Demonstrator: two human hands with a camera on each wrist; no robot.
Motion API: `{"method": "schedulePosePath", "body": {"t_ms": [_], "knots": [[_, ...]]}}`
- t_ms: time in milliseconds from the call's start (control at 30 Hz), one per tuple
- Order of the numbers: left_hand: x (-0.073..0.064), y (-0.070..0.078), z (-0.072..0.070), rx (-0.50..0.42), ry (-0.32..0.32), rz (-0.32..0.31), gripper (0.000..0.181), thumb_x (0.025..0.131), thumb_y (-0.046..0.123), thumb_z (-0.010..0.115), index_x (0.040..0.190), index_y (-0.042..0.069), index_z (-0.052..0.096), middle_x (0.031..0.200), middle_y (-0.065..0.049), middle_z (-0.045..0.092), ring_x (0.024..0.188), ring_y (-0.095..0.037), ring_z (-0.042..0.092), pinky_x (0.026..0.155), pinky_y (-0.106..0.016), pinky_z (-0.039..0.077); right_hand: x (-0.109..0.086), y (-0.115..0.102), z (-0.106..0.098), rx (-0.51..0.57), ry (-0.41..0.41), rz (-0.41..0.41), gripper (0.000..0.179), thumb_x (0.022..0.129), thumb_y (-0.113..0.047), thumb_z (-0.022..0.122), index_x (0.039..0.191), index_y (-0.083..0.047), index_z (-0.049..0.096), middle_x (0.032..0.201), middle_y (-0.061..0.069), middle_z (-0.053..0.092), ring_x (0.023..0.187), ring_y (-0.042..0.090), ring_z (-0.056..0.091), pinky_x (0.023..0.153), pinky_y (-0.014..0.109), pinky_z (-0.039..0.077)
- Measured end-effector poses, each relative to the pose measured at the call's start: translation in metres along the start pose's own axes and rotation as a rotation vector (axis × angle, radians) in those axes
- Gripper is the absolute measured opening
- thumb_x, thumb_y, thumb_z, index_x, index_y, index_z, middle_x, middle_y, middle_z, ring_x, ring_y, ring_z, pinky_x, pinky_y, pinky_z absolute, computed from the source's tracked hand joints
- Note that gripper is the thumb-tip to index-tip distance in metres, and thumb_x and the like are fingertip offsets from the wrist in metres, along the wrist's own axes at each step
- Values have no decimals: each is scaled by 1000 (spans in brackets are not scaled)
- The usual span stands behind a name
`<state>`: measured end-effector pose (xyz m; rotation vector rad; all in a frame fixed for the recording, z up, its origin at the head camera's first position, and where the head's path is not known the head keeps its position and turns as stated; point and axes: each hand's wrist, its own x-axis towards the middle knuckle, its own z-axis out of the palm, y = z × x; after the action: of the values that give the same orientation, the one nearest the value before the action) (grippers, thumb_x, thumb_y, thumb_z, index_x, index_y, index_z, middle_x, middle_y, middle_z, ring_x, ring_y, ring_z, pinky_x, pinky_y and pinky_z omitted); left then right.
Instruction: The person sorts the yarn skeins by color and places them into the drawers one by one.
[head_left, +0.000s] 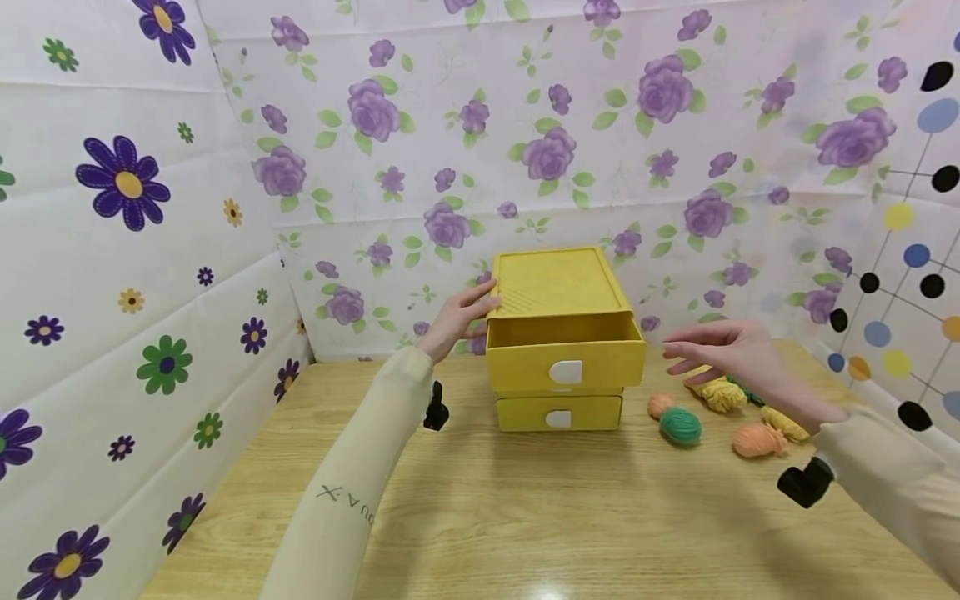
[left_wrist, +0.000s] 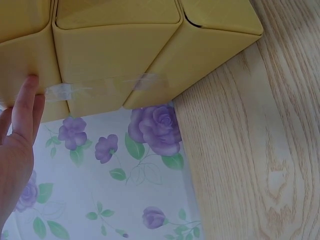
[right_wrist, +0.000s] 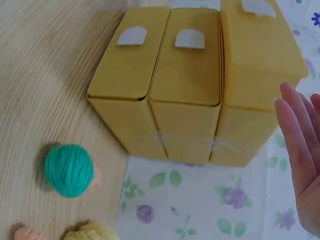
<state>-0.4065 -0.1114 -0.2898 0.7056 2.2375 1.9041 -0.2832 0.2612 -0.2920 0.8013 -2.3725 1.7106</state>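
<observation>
A yellow drawer box (head_left: 558, 279) with white half-round tabs stands on the table against the flowered backdrop. Its top drawer (head_left: 525, 367) is pulled part way out, while the lower drawers sit pushed in. My left hand (head_left: 459, 321) rests on the box's upper left side, its fingertips (left_wrist: 30, 82) against the yellow wall in the left wrist view. To the right of the pulled-out drawer, my right hand (head_left: 723, 354) is held in the air, fingers extended and nothing in them. In the right wrist view it appears beside the box's top section (right_wrist: 262, 55).
Right of the box lie several yarn balls: a green ball (head_left: 680, 426), a small orange ball (head_left: 660, 406), a larger orange ball (head_left: 757, 440) and yellow yarn (head_left: 723, 396). Patterned cloth walls (head_left: 547, 108) close off the back and sides of the wooden table (head_left: 480, 517).
</observation>
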Motion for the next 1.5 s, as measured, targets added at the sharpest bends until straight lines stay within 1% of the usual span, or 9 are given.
{"method": "schedulePosePath", "body": {"t_ms": [233, 400, 500, 600, 800, 1067, 1167, 1333, 1500], "knots": [[1, -2, 0, -10, -4, 10, 53, 93, 26, 52, 142, 18, 32, 140, -2, 33, 118, -22, 41, 85, -41, 42, -2, 18, -14, -23, 25, 39, 33, 92, -14, 55, 113, 11, 57, 96, 12, 65, 79, 29, 64, 61, 42, 50], [0, -1, 0, -13, -8, 12, 54, 94, 26, 52, 143, 17, 31, 142, -2, 30, 119, -24, 40, 86, -43, 41, -3, 29, -20, -38, 22, 42, 30, 92, -13, 55, 111, 9, 59, 97, 16, 64, 79, 27, 64, 61, 41, 51], [-3, 4, 1, -24, -13, 11, 55, 93, 25, 52, 143, 15, 30, 143, -3, 28, 120, -25, 39, 87, -44, 40, -3, 34, -22, -62, 28, 50, 32, 91, -14, 56, 112, 11, 58, 96, 16, 65, 78, 26, 64, 60, 39, 51], [-6, 8, 2, -31, -22, 14, 56, 94, 23, 52, 143, 13, 29, 143, -5, 27, 121, -26, 37, 88, -45, 39, -3, 41, -24, -75, 33, 81, 36, 91, -15, 57, 113, 13, 55, 97, 17, 64, 79, 26, 64, 61, 39, 51], [-10, 12, 3, -33, -29, 15, 56, 94, 21, 51, 143, 10, 28, 143, -7, 27, 122, -27, 36, 88, -45, 39, -2, 59, -27, -92, 49, 177, 45, 88, -21, 61, 117, 13, 54, 103, 25, 60, 81, 23, 64, 65, 39, 51], [-14, 21, 4, -14, -42, -7, 55, 95, 20, 49, 144, 10, 25, 144, -8, 24, 122, -27, 36, 89, -45, 39, 2, 82, -29, -67, 12, 242, 48, 87, -20, 62, 123, 10, 50, 105, 20, 61, 88, 28, 62, 68, 38, 50], [-14, 20, 4, -13, -43, -7, 55, 95, 20, 49, 144, 11, 25, 145, -8, 23, 122, -26, 35, 89, -45, 38, 3, 91, -29, -88, -5, 218, 46, 86, -17, 64, 122, 9, 51, 106, 23, 59, 89, 30, 61, 67, 38, 50], [-14, 21, 5, -14, -47, -6, 55, 95, 20, 49, 144, 11, 25, 145, -7, 23, 123, -26, 34, 89, -45, 38, 7, 103, -27, -179, -31, 152, 39, 84, -14, 66, 116, 5, 58, 101, 22, 61, 83, 25, 63, 65, 36, 51], [-15, 22, 5, -8, -43, -11, 55, 95, 21, 49, 144, 11, 25, 145, -8, 23, 123, -26, 34, 89, -45, 38, 13, 112, -24, -249, -88, 117, 33, 84, -10, 65, 112, 6, 60, 100, 22, 62, 83, 29, 62, 65, 36, 51]]}}
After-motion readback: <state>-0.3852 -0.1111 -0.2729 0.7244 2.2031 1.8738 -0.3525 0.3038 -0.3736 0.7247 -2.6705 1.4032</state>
